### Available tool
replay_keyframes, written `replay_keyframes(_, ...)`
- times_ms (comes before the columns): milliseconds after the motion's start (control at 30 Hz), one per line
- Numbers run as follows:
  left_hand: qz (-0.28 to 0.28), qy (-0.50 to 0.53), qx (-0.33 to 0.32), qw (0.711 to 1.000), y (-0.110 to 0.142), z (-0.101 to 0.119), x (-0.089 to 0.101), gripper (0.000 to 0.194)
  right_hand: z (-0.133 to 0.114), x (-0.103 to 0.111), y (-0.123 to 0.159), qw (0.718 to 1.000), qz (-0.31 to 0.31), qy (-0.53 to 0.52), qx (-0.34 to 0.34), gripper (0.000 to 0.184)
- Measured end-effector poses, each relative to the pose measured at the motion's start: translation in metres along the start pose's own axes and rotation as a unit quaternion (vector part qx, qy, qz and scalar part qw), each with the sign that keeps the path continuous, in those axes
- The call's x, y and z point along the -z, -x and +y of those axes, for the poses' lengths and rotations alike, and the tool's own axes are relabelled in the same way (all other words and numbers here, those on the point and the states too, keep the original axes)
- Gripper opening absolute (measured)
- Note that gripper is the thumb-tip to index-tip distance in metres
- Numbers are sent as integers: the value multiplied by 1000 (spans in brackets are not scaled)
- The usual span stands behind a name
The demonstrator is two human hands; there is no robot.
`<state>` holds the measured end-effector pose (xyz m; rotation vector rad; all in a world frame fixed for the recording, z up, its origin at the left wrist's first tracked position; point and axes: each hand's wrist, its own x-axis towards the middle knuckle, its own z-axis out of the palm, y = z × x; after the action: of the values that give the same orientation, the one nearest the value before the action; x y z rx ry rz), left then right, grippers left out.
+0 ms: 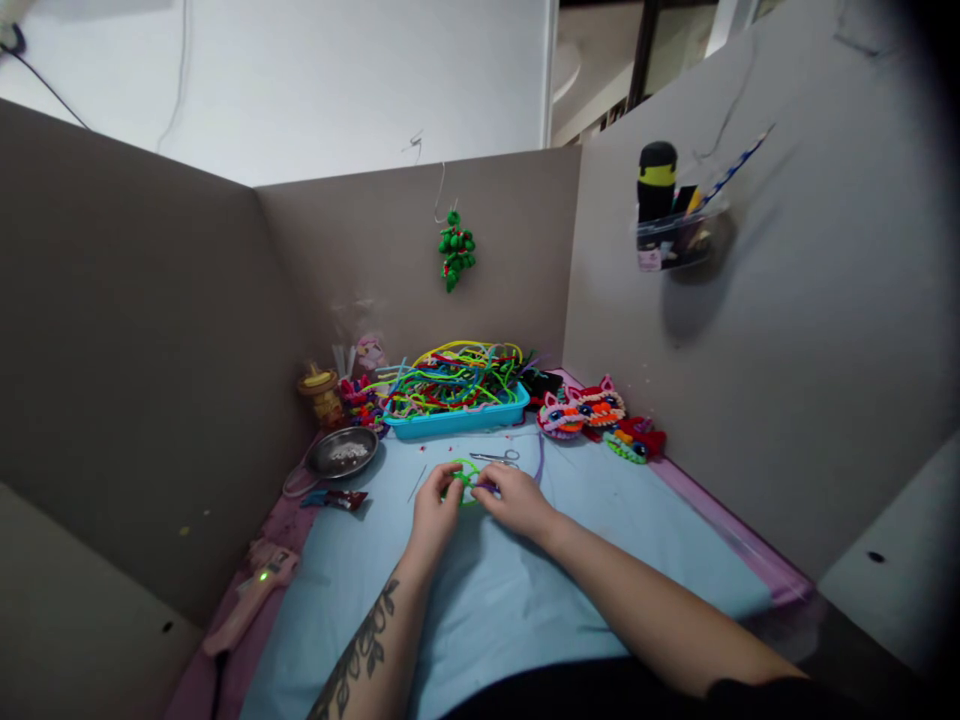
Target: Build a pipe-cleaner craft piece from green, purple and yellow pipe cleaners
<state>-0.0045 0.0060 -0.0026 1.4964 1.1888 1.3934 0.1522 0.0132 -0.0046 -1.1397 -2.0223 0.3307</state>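
My left hand (435, 512) and my right hand (514, 500) meet over the light blue mat (525, 590), fingers pinched on a small green pipe-cleaner piece (466, 474) held between them. Just beyond my hands lie small scissors (498, 458) and a thin needle-like stick (417, 483). A turquoise tray (457, 420) heaped with coloured pipe cleaners stands behind them.
A metal dish (343, 452) with small white bits sits at the left, a pink glue gun (251, 595) nearer me. Finished fuzzy figures (596, 410) lie at the right. A green ornament (456, 250) hangs on the back partition; a clear cup of tools (671, 230) is fixed to the right wall.
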Motion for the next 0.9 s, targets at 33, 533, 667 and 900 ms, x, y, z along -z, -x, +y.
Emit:
replay_keyframes(33,-4,-9,-6,1000,0,0,0,22,-1,0,0,1000,0,2,4,6)
replay_keyframes(533,-25,-145,-87,985,6,8,-1,16,-2,-8,1,1000,0,-16,-26,8)
replay_keyframes(667,-23,-169,-102,980,7,8,-1,18,-1,-12,0,998,-2,-49,-45,9)
replay_keyframes(900,-25,-181,-110,977,10,11,-2,17,-7,-11,2,998,16,-1,-57,14)
